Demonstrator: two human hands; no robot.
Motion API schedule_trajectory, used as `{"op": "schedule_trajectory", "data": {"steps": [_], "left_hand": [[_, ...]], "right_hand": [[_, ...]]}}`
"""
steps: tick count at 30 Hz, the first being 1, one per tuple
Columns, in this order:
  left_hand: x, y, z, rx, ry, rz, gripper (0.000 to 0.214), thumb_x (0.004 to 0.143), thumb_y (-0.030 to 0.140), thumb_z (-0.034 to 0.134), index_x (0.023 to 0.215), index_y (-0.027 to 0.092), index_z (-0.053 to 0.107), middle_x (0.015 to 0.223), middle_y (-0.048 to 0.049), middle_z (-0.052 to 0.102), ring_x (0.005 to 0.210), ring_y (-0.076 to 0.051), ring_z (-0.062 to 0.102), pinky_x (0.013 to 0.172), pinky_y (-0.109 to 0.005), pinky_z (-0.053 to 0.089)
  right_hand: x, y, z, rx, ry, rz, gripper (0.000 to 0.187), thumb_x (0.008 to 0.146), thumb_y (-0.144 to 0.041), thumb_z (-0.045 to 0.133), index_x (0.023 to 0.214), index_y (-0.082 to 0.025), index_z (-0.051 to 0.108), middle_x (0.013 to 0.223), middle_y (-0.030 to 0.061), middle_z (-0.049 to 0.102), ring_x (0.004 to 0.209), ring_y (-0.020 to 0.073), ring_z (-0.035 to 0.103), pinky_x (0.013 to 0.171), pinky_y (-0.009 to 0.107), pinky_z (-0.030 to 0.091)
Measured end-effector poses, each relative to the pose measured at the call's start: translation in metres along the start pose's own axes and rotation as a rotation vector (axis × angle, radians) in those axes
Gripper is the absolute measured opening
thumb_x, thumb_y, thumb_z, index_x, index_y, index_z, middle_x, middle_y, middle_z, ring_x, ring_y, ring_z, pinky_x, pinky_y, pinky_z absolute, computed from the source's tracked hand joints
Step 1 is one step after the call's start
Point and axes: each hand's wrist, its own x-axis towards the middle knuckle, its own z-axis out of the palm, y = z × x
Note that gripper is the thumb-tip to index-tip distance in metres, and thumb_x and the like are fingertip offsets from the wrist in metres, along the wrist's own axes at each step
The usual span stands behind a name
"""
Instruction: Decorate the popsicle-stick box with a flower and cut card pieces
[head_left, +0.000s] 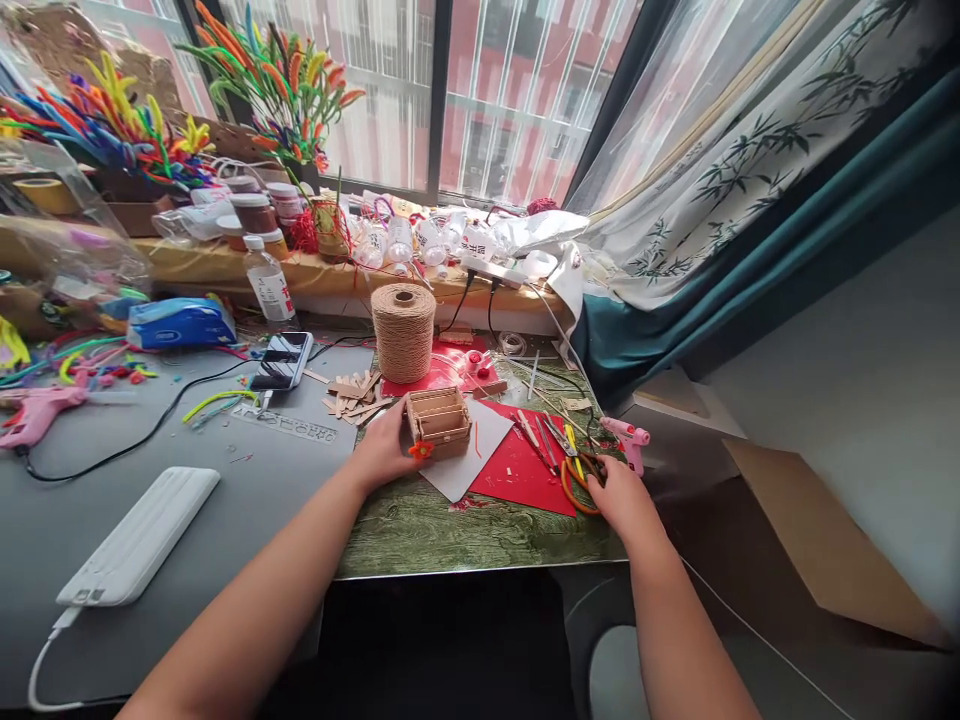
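Note:
My left hand (pixel 384 450) is closed around the left side of a small brown wooden box (pixel 439 420) with slatted dividers. A small orange flower (pixel 421 450) sits at the box's front left corner, by my thumb. Under the box lies a white sheet (pixel 457 480), partly over a red sheet (pixel 510 480). At the right, my right hand (pixel 616 490) has its fingers curled on the handles of a pair of scissors (pixel 574 490); the fingertips are partly hidden. Beside the scissors lie pliers (pixel 559 437) and several thin tools.
A twine spool (pixel 403 335) stands behind the box, near scattered craft sticks (pixel 351 395). A pink glue gun (pixel 630 440) lies at the right table edge. To the left are a phone (pixel 281 362), a power bank (pixel 142 535), another pink glue gun (pixel 41 412) and cables.

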Motion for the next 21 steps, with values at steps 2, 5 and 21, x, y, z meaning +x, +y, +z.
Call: {"op": "schedule_trajectory", "data": {"steps": [2, 5, 21], "left_hand": [[0.0, 0.001, 0.002, 0.008, 0.009, -0.007, 0.125, 0.063, 0.059, 0.086, 0.164, 0.028, 0.02, 0.158, -0.0145, 0.047, 0.145, -0.039, 0.046, 0.119, -0.052, 0.038], [-0.004, -0.001, 0.001, 0.031, 0.016, 0.005, 0.131, 0.062, 0.058, 0.086, 0.166, 0.026, 0.012, 0.165, -0.0171, 0.037, 0.151, -0.04, 0.037, 0.124, -0.055, 0.032], [0.029, -0.041, -0.073, 0.381, 0.033, -0.189, 0.016, 0.082, 0.036, 0.064, 0.081, 0.025, 0.075, 0.104, -0.0098, 0.076, 0.112, -0.032, 0.062, 0.096, -0.041, 0.046]], "right_hand": [[-0.003, -0.006, 0.005, -0.018, 0.049, 0.002, 0.045, 0.088, -0.039, 0.061, 0.127, -0.017, 0.066, 0.106, 0.0167, 0.071, 0.099, 0.0335, 0.067, 0.083, 0.042, 0.048], [-0.01, -0.019, 0.014, -0.043, 0.147, 0.006, 0.047, 0.09, -0.044, 0.06, 0.128, -0.016, 0.065, 0.112, 0.0203, 0.067, 0.108, 0.0367, 0.063, 0.091, 0.046, 0.047], [-0.024, -0.037, 0.019, 0.144, 0.32, 0.017, 0.04, 0.089, -0.045, 0.06, 0.119, -0.018, 0.066, 0.116, 0.0161, 0.065, 0.109, 0.0342, 0.056, 0.097, 0.047, 0.042]]}}
